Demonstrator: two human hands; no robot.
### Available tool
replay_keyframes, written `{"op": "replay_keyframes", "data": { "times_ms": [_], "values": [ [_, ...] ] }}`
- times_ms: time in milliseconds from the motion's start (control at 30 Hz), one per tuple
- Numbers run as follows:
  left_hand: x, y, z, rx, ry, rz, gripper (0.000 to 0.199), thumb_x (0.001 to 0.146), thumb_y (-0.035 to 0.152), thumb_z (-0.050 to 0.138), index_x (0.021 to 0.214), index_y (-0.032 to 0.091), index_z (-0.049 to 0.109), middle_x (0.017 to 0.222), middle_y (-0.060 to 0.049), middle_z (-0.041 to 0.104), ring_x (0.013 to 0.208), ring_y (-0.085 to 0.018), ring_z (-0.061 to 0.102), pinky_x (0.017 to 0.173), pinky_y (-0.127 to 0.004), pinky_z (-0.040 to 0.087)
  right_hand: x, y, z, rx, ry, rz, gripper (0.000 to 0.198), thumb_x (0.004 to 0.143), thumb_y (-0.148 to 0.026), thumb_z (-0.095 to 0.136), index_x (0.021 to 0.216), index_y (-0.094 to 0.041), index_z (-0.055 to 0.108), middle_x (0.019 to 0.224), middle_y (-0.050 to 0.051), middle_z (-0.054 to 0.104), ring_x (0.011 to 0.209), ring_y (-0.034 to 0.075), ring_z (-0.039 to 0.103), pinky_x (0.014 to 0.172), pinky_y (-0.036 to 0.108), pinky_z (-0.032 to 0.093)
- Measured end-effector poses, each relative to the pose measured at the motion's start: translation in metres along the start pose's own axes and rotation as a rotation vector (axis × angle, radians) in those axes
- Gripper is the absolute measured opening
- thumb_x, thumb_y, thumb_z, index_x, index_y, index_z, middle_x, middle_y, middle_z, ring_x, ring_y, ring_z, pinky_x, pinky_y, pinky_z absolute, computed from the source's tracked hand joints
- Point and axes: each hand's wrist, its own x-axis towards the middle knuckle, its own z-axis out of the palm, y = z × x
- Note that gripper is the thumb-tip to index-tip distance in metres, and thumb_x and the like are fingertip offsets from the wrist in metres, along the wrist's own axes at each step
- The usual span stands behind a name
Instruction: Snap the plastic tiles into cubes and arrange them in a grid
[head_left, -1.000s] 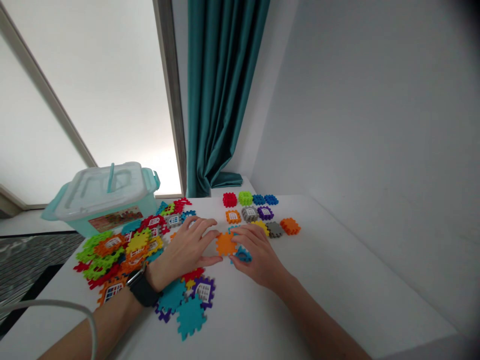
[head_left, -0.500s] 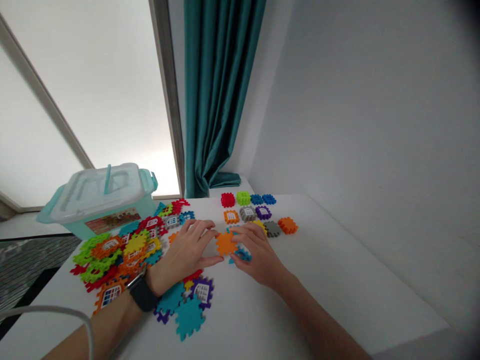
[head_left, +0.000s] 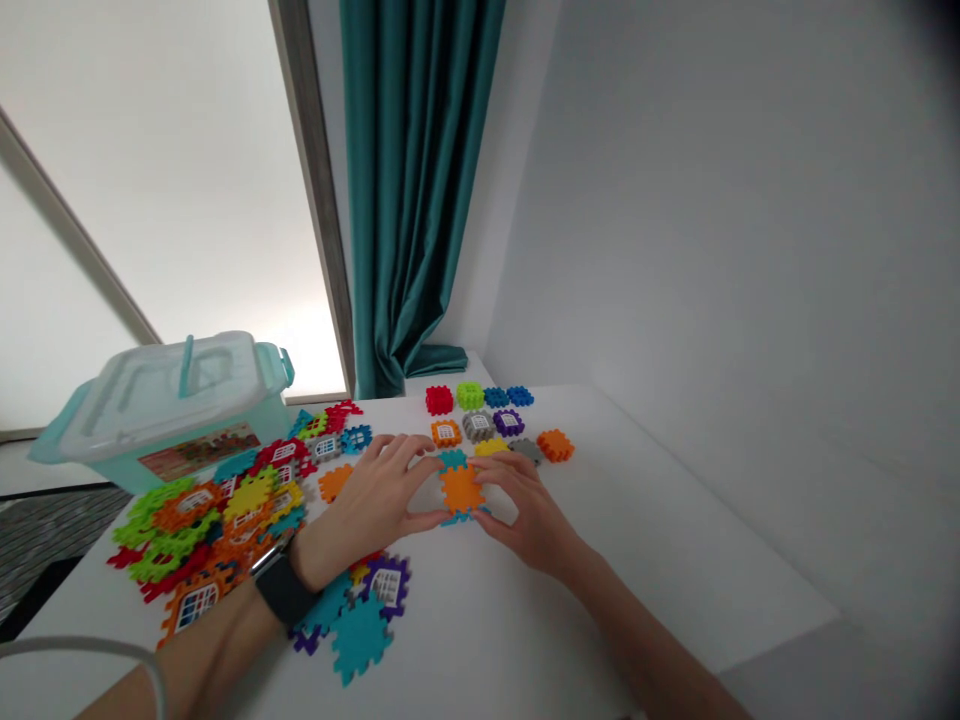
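An orange notched building tile [head_left: 462, 487] is between my two hands. My left hand [head_left: 384, 487] is closed on its left side, forefinger near the upper corner and thumb near the lower one. On the right side, my right hand [head_left: 526, 512] pinches it the same way. A light-blue notched tile [head_left: 452, 459] shows just behind its upper edge, and more blue peeks out below; whether these pieces are joined to the orange one I cannot tell. A yellow tile [head_left: 491, 447] and a grey tile [head_left: 529, 451] lie beyond my right fingers.
Small stacks of tiles, including a red stack [head_left: 439, 400] and an orange stack [head_left: 556, 446], stand in rows at the back. Left of my hands spreads a mixed tile pile [head_left: 251, 495]. A lidded plastic box [head_left: 195, 420] sits behind it. Turquoise tiles [head_left: 361, 637] lie nearer me.
The orange tile now lines up over the blue piece, which earlier stuck out at its lower right. Both hands still hold it. The whole view has shifted slightly.
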Motion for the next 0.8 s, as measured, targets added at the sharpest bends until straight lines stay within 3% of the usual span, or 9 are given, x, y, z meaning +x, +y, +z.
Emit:
{"op": "replay_keyframes", "data": {
  "times_ms": [200,467,800],
  "values": [
    [0.019,0.015,0.02,-0.025,0.013,0.07,0.046,0.08,0.048,0.08,0.111,0.02,0.062,0.117,-0.01,0.066,0.106,-0.03,0.063,0.091,-0.046,0.046,-0.015,0.007,-0.016,-0.006,0.055,0.035,0.031,0.088,-0.022,0.069,0.116,-0.025,0.058,0.126,0.01,0.07,0.119,0.027,0.06,0.102,0.05,0.051],
    [0.042,0.037,0.04,-0.158,0.072,0.049,0.042,0.078,0.046,0.079,0.105,0.02,0.059,0.114,-0.009,0.065,0.107,-0.029,0.063,0.093,-0.044,0.047,-0.041,0.004,-0.026,-0.013,0.124,0.184,0.03,0.091,-0.02,0.063,0.12,-0.025,0.058,0.131,0.013,0.063,0.122,0.027,0.058,0.104,0.05,0.049],
    [0.042,0.047,0.059,-0.209,0.069,0.046,0.037,0.088,0.042,0.072,0.114,0.019,0.059,0.115,-0.01,0.064,0.107,-0.028,0.061,0.094,-0.043,0.046,-0.053,0.021,-0.026,-0.07,0.171,0.226,0.029,0.09,-0.021,0.064,0.119,-0.025,0.061,0.125,0.012,0.065,0.118,0.028,0.059,0.103,0.052,0.049]
  ]
}}
